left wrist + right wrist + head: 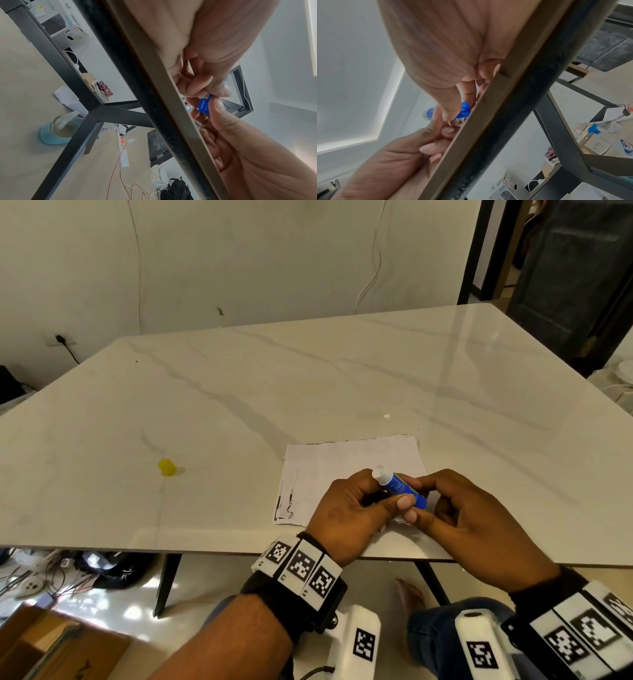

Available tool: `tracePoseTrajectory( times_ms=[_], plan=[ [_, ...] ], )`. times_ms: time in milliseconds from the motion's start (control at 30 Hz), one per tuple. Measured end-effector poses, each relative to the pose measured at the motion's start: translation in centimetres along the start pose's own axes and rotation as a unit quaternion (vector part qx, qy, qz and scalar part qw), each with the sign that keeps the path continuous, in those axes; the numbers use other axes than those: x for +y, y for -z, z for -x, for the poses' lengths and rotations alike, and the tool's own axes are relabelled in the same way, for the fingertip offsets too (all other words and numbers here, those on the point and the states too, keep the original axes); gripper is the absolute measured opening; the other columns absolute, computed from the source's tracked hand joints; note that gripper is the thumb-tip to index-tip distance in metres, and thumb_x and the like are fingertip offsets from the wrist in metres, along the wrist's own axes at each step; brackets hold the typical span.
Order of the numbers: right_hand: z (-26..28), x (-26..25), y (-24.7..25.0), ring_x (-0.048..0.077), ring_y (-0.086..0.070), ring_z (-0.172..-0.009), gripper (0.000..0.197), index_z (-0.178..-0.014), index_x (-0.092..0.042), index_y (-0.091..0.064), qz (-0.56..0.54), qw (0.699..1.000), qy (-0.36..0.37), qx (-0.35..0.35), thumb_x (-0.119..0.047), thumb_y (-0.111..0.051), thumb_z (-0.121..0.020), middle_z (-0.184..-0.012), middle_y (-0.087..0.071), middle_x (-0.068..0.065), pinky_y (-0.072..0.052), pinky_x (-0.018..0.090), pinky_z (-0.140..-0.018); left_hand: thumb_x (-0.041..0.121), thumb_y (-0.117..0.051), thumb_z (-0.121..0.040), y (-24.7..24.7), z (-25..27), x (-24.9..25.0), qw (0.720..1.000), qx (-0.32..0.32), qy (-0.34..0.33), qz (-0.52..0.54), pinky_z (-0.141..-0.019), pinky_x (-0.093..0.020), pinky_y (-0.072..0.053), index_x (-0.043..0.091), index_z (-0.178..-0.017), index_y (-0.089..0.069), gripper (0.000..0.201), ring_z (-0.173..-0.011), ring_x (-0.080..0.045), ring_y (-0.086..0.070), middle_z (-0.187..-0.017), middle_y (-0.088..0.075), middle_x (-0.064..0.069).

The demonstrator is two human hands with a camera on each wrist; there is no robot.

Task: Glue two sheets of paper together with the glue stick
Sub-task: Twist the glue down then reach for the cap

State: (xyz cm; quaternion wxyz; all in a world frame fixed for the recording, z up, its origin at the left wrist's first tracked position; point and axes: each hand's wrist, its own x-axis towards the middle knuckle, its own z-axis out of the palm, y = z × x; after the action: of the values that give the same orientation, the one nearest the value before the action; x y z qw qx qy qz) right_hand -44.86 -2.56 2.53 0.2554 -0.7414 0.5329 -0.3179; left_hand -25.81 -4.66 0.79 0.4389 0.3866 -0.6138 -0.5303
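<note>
The blue glue stick (pixel 399 484), uncapped with its white tip pointing up-left, is held just above the white paper (pixel 342 467) near the table's front edge. My left hand (pixel 385 491) grips the tube's body between thumb and fingers. My right hand (pixel 414 498) pinches the tube's lower blue end. A second sheet's edge shows along the paper's far side. The yellow cap (pixel 166 467) lies alone far to the left. The left wrist view shows the glue stick (pixel 204 106) pinched between fingertips. In the right wrist view my thumb partly covers the glue stick (pixel 464 109).
The marble table (pixel 308 378) stretches wide behind the paper; its front edge (pixel 171 112) runs just under both wrists. Below are black table legs (pixel 166 583), cables, boxes and a spray bottle (pixel 67 124) on the floor.
</note>
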Motion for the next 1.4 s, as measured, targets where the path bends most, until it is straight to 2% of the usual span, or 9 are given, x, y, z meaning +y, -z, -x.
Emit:
tracePoseTrajectory(
  times_ms=[133,267,500,733,800,967,1067,1267,1400],
  plan=[
    [-0.2,0.8,0.0,0.004,-0.057,-0.090,0.046,-0.112,-0.036,-0.065,0.024,1.000,0.018,-0.011,-0.068,-0.044,-0.086,-0.099,-0.057,-0.021,-0.040,0.016,-0.067,0.012,-0.068,-0.091,-0.1,0.0,0.0,1.000,0.000,-0.001,-0.001,-0.070,-0.013,-0.046,0.005,-0.115,-0.072,0.025,-0.066,0.003,-0.063,-0.097,-0.075,-0.007],
    [-0.2,0.8,-0.1,0.003,-0.055,-0.084,0.026,-0.097,-0.035,-0.065,0.031,1.000,0.007,0.001,-0.057,-0.053,-0.091,-0.097,-0.055,-0.024,-0.037,0.018,-0.063,0.016,-0.066,-0.093,0.0,0.1,0.3,0.999,-0.009,0.010,0.032,-0.071,-0.013,-0.047,0.006,-0.119,-0.070,0.027,-0.074,0.001,-0.064,-0.111,-0.075,-0.011],
    [-0.1,0.2,-0.3,0.010,-0.051,-0.066,0.024,-0.084,-0.035,-0.058,0.021,0.999,-0.031,0.022,-0.048,-0.076,-0.075,-0.077,-0.056,-0.008,-0.037,0.022,-0.058,0.013,-0.062,-0.096,0.3,0.3,0.4,1.000,-0.005,-0.008,0.014,-0.070,-0.011,-0.045,0.002,-0.118,-0.070,0.026,-0.071,0.005,-0.061,-0.113,-0.072,-0.006],
    [-0.1,-0.2,0.2,0.002,-0.056,-0.081,0.022,-0.100,-0.047,-0.060,0.002,1.000,-0.005,-0.030,-0.059,-0.052,-0.084,-0.099,-0.056,-0.025,-0.040,0.016,-0.063,0.025,-0.066,-0.094,0.2,0.0,-0.2,0.996,0.038,0.026,0.083,-0.061,-0.029,-0.038,0.012,-0.114,-0.073,0.025,-0.056,-0.012,-0.041,-0.066,-0.059,0.003],
    [-0.1,0.0,0.3,0.004,-0.056,-0.088,0.021,-0.097,-0.046,-0.062,0.005,0.999,-0.002,-0.036,-0.056,-0.047,-0.087,-0.102,-0.057,-0.022,-0.040,0.017,-0.067,0.023,-0.065,-0.094,0.1,0.1,-0.1,0.996,0.036,0.023,0.074,-0.061,-0.026,-0.039,0.010,-0.113,-0.073,0.024,-0.056,-0.011,-0.042,-0.068,-0.062,0.006],
    [0.0,0.0,-0.1,0.012,-0.055,-0.074,0.017,-0.086,-0.036,-0.062,-0.006,0.999,-0.039,0.007,-0.044,-0.075,-0.079,-0.081,-0.059,-0.007,-0.042,0.026,-0.062,0.019,-0.063,-0.095,0.3,0.2,0.3,1.000,0.026,-0.009,-0.007,-0.068,-0.012,-0.044,0.008,-0.114,-0.073,0.024,-0.064,0.004,-0.059,-0.096,-0.072,0.005],
    [0.0,0.1,-0.3,0.010,-0.052,-0.066,0.028,-0.086,-0.037,-0.060,-0.001,0.999,-0.044,0.019,-0.055,-0.075,-0.071,-0.078,-0.057,-0.008,-0.038,0.022,-0.059,0.018,-0.061,-0.096,0.3,0.2,0.3,1.000,0.020,-0.012,-0.021,-0.069,-0.010,-0.044,0.008,-0.115,-0.072,0.024,-0.065,0.005,-0.060,-0.074,-0.067,0.019],
    [-0.2,0.1,0.2,0.004,-0.057,-0.091,0.025,-0.098,-0.043,-0.063,0.002,0.999,-0.008,-0.048,-0.057,-0.047,-0.086,-0.101,-0.057,-0.023,-0.041,0.018,-0.070,0.018,-0.063,-0.095,0.2,0.2,0.3,0.999,0.041,-0.007,0.016,-0.068,-0.017,-0.044,0.008,-0.113,-0.073,0.024,-0.062,0.002,-0.058,-0.081,-0.069,0.012],
    [-0.2,0.2,0.1,0.011,-0.056,-0.075,0.013,-0.088,-0.037,-0.062,-0.005,0.999,-0.039,-0.019,-0.048,-0.066,-0.083,-0.083,-0.059,-0.008,-0.041,0.025,-0.063,0.017,-0.063,-0.095,0.2,0.3,0.5,1.000,0.026,-0.012,-0.013,-0.070,-0.012,-0.045,0.007,-0.114,-0.073,0.024,-0.068,0.005,-0.061,-0.108,-0.073,0.000]
  ],
)
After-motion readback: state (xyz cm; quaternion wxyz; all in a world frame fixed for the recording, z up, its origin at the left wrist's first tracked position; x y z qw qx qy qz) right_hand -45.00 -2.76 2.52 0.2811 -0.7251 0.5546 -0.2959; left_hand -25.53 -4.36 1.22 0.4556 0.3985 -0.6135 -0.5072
